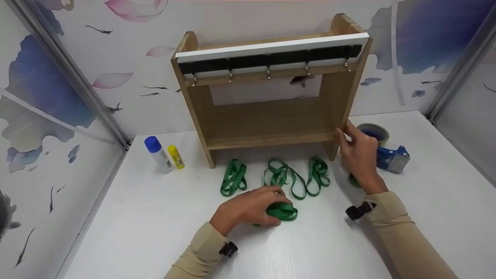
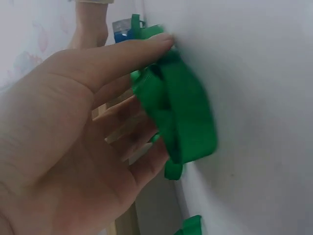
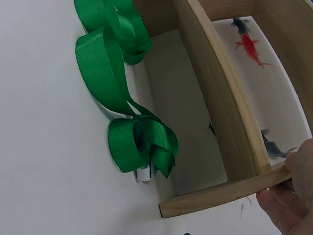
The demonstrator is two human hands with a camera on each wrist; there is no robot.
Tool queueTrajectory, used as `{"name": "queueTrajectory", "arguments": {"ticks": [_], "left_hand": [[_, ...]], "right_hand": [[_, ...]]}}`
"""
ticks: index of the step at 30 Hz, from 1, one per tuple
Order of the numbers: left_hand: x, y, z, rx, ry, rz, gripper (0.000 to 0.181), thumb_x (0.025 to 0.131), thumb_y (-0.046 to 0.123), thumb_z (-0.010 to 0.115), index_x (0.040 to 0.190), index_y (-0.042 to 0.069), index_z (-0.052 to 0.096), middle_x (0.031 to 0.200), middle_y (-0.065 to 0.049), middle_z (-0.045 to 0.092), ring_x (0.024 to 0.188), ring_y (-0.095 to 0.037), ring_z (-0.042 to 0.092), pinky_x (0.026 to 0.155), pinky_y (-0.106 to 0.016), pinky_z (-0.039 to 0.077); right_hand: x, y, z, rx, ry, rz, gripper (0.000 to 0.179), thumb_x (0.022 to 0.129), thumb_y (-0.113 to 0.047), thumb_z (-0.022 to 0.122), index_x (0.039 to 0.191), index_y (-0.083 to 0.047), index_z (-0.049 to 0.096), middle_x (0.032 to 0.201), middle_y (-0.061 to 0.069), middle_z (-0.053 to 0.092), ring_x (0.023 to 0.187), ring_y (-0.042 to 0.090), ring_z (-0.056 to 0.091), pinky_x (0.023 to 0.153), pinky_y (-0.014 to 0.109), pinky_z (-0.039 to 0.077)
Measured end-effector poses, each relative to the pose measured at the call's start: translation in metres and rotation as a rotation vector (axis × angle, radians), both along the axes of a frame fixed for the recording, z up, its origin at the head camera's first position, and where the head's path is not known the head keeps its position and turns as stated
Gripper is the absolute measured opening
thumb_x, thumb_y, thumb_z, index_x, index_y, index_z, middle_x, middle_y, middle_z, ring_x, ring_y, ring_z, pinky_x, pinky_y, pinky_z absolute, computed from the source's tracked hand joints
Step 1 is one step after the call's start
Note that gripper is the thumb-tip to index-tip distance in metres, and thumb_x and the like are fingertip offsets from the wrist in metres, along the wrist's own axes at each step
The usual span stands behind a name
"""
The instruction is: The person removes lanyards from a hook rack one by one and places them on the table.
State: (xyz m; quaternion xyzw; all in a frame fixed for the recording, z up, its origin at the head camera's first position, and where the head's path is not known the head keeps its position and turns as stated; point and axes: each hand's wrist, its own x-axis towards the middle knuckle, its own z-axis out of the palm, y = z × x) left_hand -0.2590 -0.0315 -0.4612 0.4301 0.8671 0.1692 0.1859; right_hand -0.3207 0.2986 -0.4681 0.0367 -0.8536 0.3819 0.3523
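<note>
My left hand [image 1: 252, 207] holds a looped bundle of green ribbon [image 1: 283, 212] low over the white table, thumb on the near side and fingers on the far side. In the left wrist view the thumb lies along the top of this ribbon [image 2: 193, 115]. The right hand [image 1: 360, 159] pinches the front edge of the right side panel of a wooden shelf [image 1: 271, 120], thumb and fingers on opposite faces. Across the shelf's top front runs a white and black strip [image 1: 267, 60] with several metal hooks. The shelf stands upright, turned slightly.
Several green ribbon loops [image 1: 233, 178] lie before the shelf, and another green piece [image 1: 353, 180] shows partly behind the right hand. At left stand a blue-capped bottle [image 1: 159, 155] and a yellow glue stick [image 1: 176, 157]. A tape roll [image 1: 378, 133] and blue tape dispenser [image 1: 395, 159] sit at right.
</note>
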Motion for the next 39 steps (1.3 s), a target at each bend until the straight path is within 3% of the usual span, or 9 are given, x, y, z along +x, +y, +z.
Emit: {"name": "queueTrajectory", "arguments": {"ticks": [6, 10, 13, 16, 19, 22, 26, 32, 39], "left_hand": [[0.0, -0.008, 0.007, -0.012, -0.033, -0.011, 0.043, 0.095, 0.022, 0.086, 0.137, 0.024, 0.075, 0.137, 0.006, 0.067, 0.12, -0.01, 0.058, 0.107, -0.029, 0.055], [0.0, -0.008, 0.007, -0.019, -0.005, 0.028, 0.055, 0.094, 0.035, 0.087, 0.145, 0.028, 0.069, 0.15, 0.004, 0.062, 0.136, -0.014, 0.058, 0.118, -0.038, 0.054], [0.002, 0.003, 0.006, -0.007, 0.097, 0.027, 0.067, 0.095, 0.056, 0.08, 0.155, 0.033, 0.06, 0.159, 0.004, 0.056, 0.146, -0.016, 0.053, 0.124, -0.044, 0.05], [0.006, 0.024, 0.002, -0.006, 0.279, -0.021, 0.071, 0.097, 0.071, 0.068, 0.157, 0.036, 0.057, 0.161, 0.007, 0.054, 0.143, -0.016, 0.054, 0.122, -0.044, 0.05], [0.011, 0.042, -0.004, -0.047, 0.44, -0.057, 0.066, 0.101, 0.076, 0.055, 0.152, 0.035, 0.062, 0.16, 0.01, 0.057, 0.137, -0.016, 0.054, 0.118, -0.043, 0.05], [0.012, 0.052, -0.01, -0.101, 0.519, -0.034, 0.066, 0.104, 0.077, 0.046, 0.141, 0.03, 0.072, 0.148, 0.009, 0.066, 0.126, -0.016, 0.055, 0.111, -0.041, 0.052], [0.01, 0.053, -0.009, -0.139, 0.536, 0.06, 0.068, 0.105, 0.076, 0.043, 0.126, 0.024, 0.081, 0.138, 0.005, 0.072, 0.126, -0.018, 0.06, 0.112, -0.043, 0.053], [0.003, 0.038, -0.006, -0.106, 0.504, 0.172, 0.071, 0.106, 0.076, 0.043, 0.106, 0.02, 0.087, 0.131, 0.0, 0.078, 0.129, -0.022, 0.066, 0.114, -0.051, 0.054], [-0.006, 0.014, 0.007, 0.007, 0.462, 0.29, 0.068, 0.106, 0.075, 0.044, 0.129, 0.023, 0.082, 0.139, -0.001, 0.077, 0.137, -0.027, 0.066, 0.121, -0.058, 0.049]], "right_hand": [[-0.002, -0.003, 0.0, -0.009, -0.013, 0.006, 0.047, 0.109, -0.02, 0.066, 0.156, -0.019, 0.059, 0.143, 0.016, 0.07, 0.13, 0.037, 0.071, 0.093, 0.055, 0.064], [-0.002, -0.003, 0.0, -0.008, -0.012, 0.005, 0.047, 0.109, -0.019, 0.067, 0.156, -0.019, 0.059, 0.143, 0.015, 0.07, 0.13, 0.037, 0.071, 0.092, 0.054, 0.064], [0.0, -0.001, 0.0, -0.01, -0.017, -0.001, 0.047, 0.11, -0.02, 0.066, 0.156, -0.018, 0.059, 0.144, 0.016, 0.069, 0.131, 0.037, 0.07, 0.093, 0.055, 0.064], [0.001, 0.002, 0.001, -0.003, -0.018, -0.014, 0.047, 0.11, -0.02, 0.066, 0.155, -0.016, 0.059, 0.143, 0.017, 0.069, 0.13, 0.039, 0.07, 0.093, 0.056, 0.064], [0.001, 0.004, 0.001, 0.006, -0.016, -0.034, 0.046, 0.109, -0.02, 0.067, 0.155, -0.015, 0.06, 0.143, 0.018, 0.069, 0.129, 0.039, 0.071, 0.091, 0.057, 0.064], [0.002, 0.005, 0.0, 0.008, -0.021, -0.045, 0.047, 0.109, -0.02, 0.067, 0.155, -0.015, 0.06, 0.143, 0.018, 0.069, 0.129, 0.039, 0.071, 0.091, 0.056, 0.064], [0.003, 0.005, 0.001, 0.014, -0.026, -0.047, 0.047, 0.109, -0.02, 0.066, 0.155, -0.015, 0.059, 0.143, 0.018, 0.069, 0.129, 0.039, 0.071, 0.092, 0.056, 0.064], [0.002, 0.003, 0.001, 0.002, -0.036, -0.038, 0.047, 0.109, -0.019, 0.066, 0.156, -0.016, 0.059, 0.145, 0.017, 0.068, 0.131, 0.039, 0.069, 0.094, 0.055, 0.064], [0.003, 0.008, 0.005, -0.029, -0.101, 0.003, 0.052, 0.108, -0.027, 0.069, 0.158, -0.018, 0.057, 0.147, 0.016, 0.068, 0.132, 0.039, 0.07, 0.105, 0.055, 0.061]]}}
